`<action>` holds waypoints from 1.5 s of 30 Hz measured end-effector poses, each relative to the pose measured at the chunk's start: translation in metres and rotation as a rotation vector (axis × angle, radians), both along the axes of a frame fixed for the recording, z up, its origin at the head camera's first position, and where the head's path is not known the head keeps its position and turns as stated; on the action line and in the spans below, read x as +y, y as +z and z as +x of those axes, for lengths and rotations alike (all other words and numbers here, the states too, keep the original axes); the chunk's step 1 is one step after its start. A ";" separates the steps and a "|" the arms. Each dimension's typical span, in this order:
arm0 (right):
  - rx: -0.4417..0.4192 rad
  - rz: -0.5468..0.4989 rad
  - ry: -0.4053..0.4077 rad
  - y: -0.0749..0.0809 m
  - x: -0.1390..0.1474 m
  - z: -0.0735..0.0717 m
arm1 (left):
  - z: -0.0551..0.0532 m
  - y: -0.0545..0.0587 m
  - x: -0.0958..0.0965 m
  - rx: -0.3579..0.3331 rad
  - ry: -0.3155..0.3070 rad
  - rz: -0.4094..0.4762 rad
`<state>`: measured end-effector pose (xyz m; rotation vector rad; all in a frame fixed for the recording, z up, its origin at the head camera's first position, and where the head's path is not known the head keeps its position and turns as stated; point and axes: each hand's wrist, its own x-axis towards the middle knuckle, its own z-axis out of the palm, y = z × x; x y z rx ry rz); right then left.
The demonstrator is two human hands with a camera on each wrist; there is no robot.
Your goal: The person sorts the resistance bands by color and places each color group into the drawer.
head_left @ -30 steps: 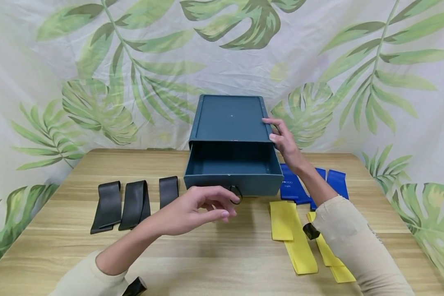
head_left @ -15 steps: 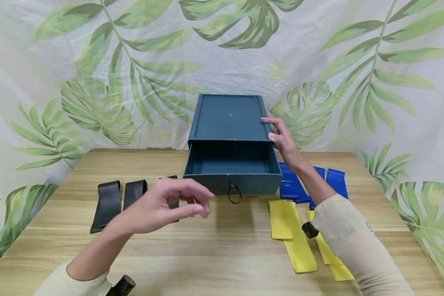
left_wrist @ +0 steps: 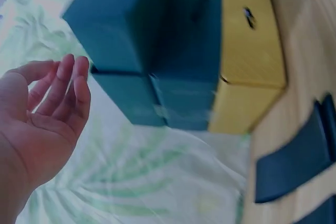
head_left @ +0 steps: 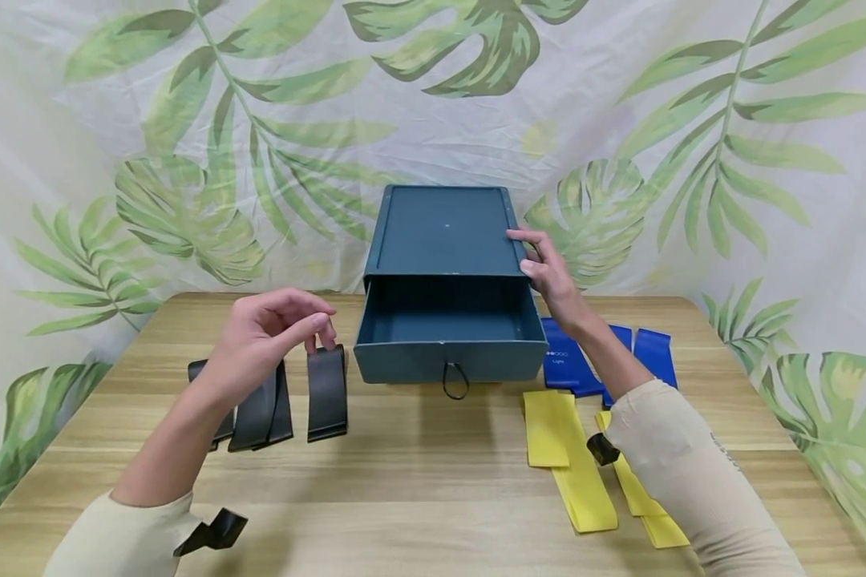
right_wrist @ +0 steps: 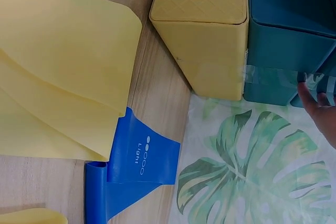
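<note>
A dark teal drawer cabinet [head_left: 443, 228] stands at the back of the table, its top drawer [head_left: 404, 362] pulled out with nothing visible inside. My right hand [head_left: 554, 280] touches the cabinet's upper right edge with thumb and fingers. In the right wrist view its fingers [right_wrist: 310, 100] lie against the teal side. Left of the cabinet, my left hand [head_left: 274, 332] hovers with loosely bent fingers and holds nothing. Just beneath its fingertips lies a black elastic band [head_left: 328, 397], folded flat. Another black band [head_left: 260, 413] lies further left, and a third is mostly behind the forearm.
Yellow elastic bands [head_left: 584, 489] lie right of the cabinet, partly under my right forearm. Behind them are blue bands [head_left: 655, 353], one printed "Light". A yellow drawer unit [left_wrist: 252, 40] forms the cabinet's bottom level. A leaf-patterned cloth [head_left: 317, 144] hangs behind the table.
My left hand has left the drawer's black loop pull and moved left and up, to above the nearest black band. The right hand stays on the cabinet; the drawer remains pulled out.
</note>
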<state>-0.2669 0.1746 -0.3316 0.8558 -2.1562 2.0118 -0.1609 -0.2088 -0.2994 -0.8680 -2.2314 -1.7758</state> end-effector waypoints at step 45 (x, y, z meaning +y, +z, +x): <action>-0.018 0.002 0.005 0.000 0.002 -0.001 | -0.091 -0.108 -0.045 -0.083 0.145 -0.863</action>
